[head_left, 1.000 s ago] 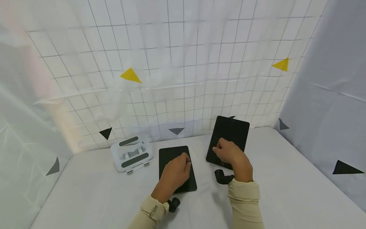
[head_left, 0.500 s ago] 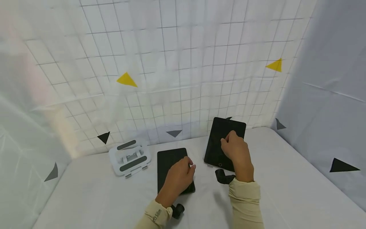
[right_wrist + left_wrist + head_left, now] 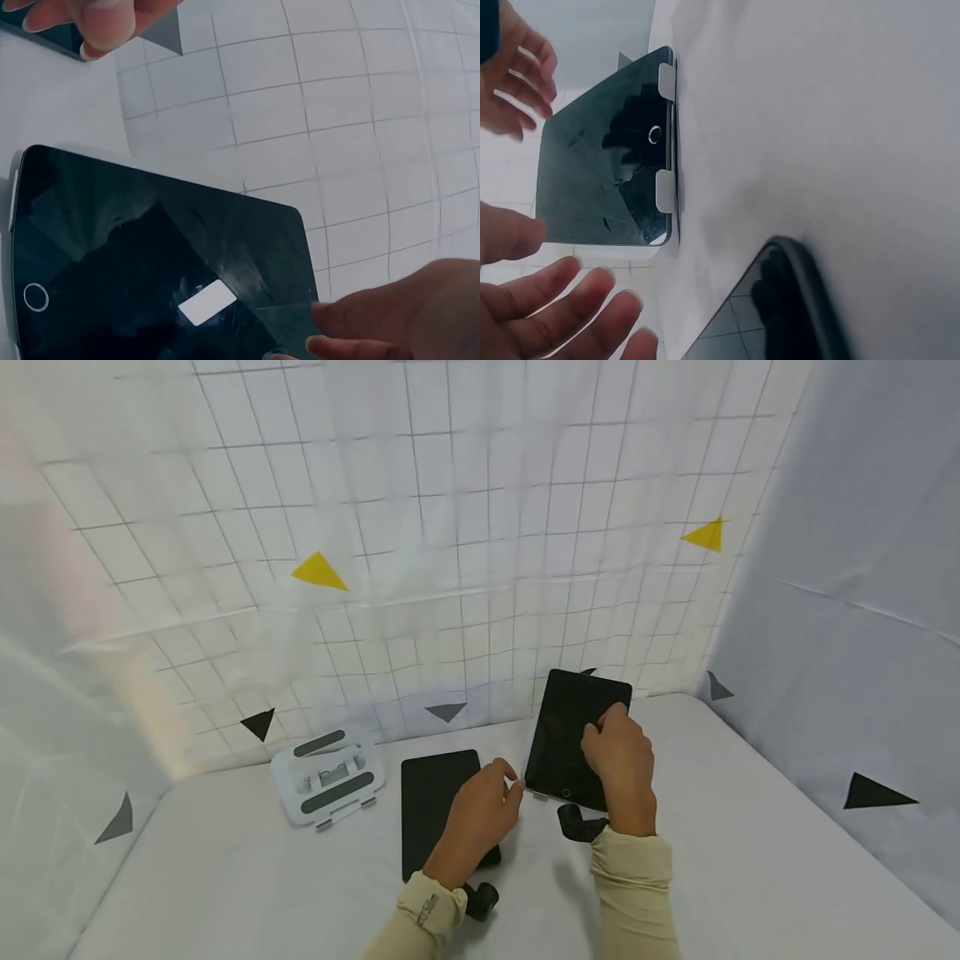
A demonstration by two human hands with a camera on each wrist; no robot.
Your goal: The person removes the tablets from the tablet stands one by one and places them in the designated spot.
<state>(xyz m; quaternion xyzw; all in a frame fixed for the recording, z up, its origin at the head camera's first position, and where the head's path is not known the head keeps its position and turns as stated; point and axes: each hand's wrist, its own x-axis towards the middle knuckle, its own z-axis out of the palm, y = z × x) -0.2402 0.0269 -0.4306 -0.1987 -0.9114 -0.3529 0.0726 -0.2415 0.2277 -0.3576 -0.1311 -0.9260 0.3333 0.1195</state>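
Observation:
A black tablet (image 3: 564,739) leans upright on a stand at the back right of the table, its lower edge behind two pale clips (image 3: 665,191). My right hand (image 3: 624,760) is at this tablet's right side with fingers loosely bent; whether they touch it, I cannot tell. My left hand (image 3: 483,810) hovers at the tablet's lower left, thumb and fingers spread apart with nothing between them. Under the left hand a second black tablet (image 3: 431,802) lies on the table, its right part covered by that hand in the head view.
A folded white stand (image 3: 327,781) with dark grey pads lies at the back left of the white table (image 3: 247,877). Behind rises a gridded white sheet (image 3: 480,527). Black wrist cameras (image 3: 482,902) stick out from both wrists.
My left hand has moved right, from over the flat tablet toward the standing one. The right hand has shifted from the standing tablet's front toward its right side. The view has turned slightly.

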